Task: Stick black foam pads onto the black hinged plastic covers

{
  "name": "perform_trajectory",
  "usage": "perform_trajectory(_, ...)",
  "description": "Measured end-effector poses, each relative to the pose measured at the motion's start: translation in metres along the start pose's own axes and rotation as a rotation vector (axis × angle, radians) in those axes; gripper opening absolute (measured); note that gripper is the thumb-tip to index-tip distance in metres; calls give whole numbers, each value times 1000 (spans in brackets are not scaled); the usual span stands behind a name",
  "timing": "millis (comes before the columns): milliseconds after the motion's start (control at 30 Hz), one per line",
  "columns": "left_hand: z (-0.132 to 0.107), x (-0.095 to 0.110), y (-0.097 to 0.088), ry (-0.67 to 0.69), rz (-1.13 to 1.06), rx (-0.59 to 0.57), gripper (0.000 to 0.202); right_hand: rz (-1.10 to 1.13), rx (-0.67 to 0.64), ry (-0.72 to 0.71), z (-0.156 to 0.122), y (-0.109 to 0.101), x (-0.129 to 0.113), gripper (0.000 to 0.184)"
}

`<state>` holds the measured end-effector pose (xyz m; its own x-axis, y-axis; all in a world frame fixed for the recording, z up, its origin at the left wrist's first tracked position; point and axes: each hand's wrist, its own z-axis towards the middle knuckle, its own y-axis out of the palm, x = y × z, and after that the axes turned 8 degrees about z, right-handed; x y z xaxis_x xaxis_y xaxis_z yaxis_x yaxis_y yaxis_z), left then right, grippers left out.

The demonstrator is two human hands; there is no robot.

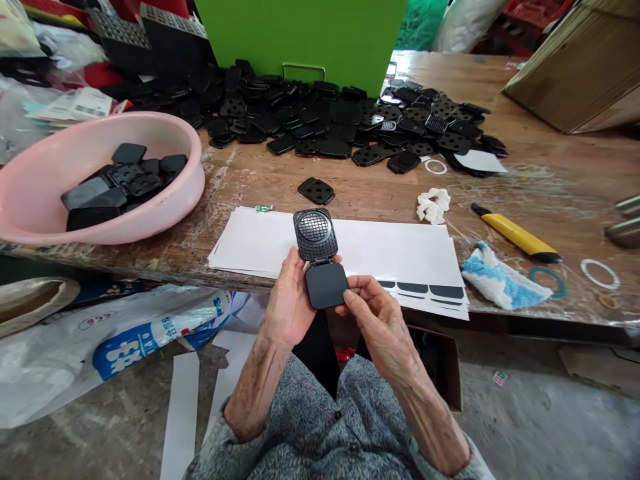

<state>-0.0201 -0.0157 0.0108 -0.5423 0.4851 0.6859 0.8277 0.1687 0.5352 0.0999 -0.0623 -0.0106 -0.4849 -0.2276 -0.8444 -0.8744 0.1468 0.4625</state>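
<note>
Case [320, 260] between left hand [286, 300], right hand [373, 313]

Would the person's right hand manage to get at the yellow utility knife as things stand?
Probably yes: the right hand pinches the black hinged case, but only flat white paper sheets lie between it and the yellow utility knife. It would likely need to let go first.

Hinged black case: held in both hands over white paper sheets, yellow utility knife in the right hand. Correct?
No: the head view shows the yellow utility knife on the wooden table, not in the right hand. The left hand and right hand hold the hinged black case over white paper sheets.
</note>
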Motion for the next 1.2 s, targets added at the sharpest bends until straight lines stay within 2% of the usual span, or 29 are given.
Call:
perform_trajectory(167,-3,2,-8,44,49,-30,38,-7,-27,6,-1,0,-1,21)
perform_trajectory(300,-6,1,-17,126,91,-130,30,-37,-40,-17,-3,-1,-2,19)
perform_trajectory(367,-8,1,-24,160,133,-195,36,-55,-36,-33,-3,-2,-3,19)
perform_trajectory(467,-11,1,-33,122,230,-247,51,-70,-20,-50,-3,-4,-7,19)
perform_trajectory(633,-15,0,-37,123,359,-197,65,-78,-21,-69,-2,-2,-8,20)
perform_trajectory(767,-18,0,-39,143,382,-204,73,-86,-3,-73,-4,-2,-5,20)
perform_trajectory(933,-17,4,-46,107,438,-250,58,-131,-86,-88,15,-6,-19,25)
perform_trajectory(1067,-17,10,-47,80,443,-282,46,-118,-153,-80,34,0,-30,25)
perform_trajectory(1200,-21,12,-50,119,407,-228,32,36,-93,-148,36,11,-24,19)
